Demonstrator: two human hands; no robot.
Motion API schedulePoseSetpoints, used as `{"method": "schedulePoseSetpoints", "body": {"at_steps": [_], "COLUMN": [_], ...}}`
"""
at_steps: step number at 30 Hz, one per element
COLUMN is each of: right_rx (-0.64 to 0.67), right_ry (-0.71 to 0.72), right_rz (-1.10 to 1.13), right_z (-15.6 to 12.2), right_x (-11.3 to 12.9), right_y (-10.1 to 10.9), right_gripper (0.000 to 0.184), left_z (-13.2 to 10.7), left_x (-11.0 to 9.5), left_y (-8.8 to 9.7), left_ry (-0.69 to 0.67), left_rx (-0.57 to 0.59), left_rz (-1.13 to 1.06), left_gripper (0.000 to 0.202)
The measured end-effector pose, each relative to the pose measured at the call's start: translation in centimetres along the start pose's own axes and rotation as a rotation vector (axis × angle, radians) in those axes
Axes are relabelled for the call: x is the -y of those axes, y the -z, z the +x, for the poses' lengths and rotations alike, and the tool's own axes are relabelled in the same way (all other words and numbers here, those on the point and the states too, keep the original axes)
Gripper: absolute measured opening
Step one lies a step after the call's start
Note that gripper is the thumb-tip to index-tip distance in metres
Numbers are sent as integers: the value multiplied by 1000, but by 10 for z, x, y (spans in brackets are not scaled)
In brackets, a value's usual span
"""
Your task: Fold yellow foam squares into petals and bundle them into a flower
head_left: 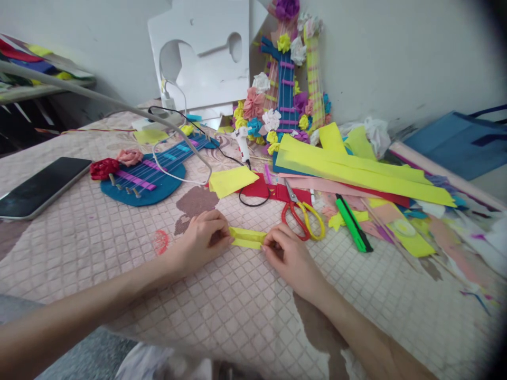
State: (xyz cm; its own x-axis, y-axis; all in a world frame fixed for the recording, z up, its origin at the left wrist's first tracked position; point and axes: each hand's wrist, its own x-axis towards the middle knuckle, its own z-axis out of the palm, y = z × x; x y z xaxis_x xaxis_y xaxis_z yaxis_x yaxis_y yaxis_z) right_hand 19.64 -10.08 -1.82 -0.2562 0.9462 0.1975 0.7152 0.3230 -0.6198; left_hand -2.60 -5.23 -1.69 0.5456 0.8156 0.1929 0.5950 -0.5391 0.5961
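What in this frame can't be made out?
Head view only:
- Yellow strip: both ends are covered by the left hand and right hand, so its full length is hidden.
- Phone: its near corner is cut off by the left edge and the screen is dark.
- Blue bag: it runs into the dark right edge.
- Paper scraps: too blurred to tell apart.

wall (396, 53): plain white | surface: pink quilted cover (237, 316) | left: cluttered shelf (47, 87) | light: soft, even

Left hand (203, 235) and right hand (288, 254) hide the yellow strip (247, 237) ends.
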Motion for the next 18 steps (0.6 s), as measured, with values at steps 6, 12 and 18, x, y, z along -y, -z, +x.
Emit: {"method": "schedulePoseSetpoints", "body": {"at_steps": [6,12,18], "right_rx": [-34,-52,-63], "right_ry": [0,10,-10], "right_rz": [-20,-20,-23], "right_z": [0,0,1], "right_x": [-1,-3,0], "right_y": [-5,-7,-8], "right_gripper": [13,14,14], "left_z": [-1,-2,0], "left_x": [-1,-1,-2], "left_y": [-1,1,-2], "left_ry": [5,-15,27], "left_rx": [-16,4,3], "left_rz": [23,-7,14], "left_gripper": [8,5,7]}}
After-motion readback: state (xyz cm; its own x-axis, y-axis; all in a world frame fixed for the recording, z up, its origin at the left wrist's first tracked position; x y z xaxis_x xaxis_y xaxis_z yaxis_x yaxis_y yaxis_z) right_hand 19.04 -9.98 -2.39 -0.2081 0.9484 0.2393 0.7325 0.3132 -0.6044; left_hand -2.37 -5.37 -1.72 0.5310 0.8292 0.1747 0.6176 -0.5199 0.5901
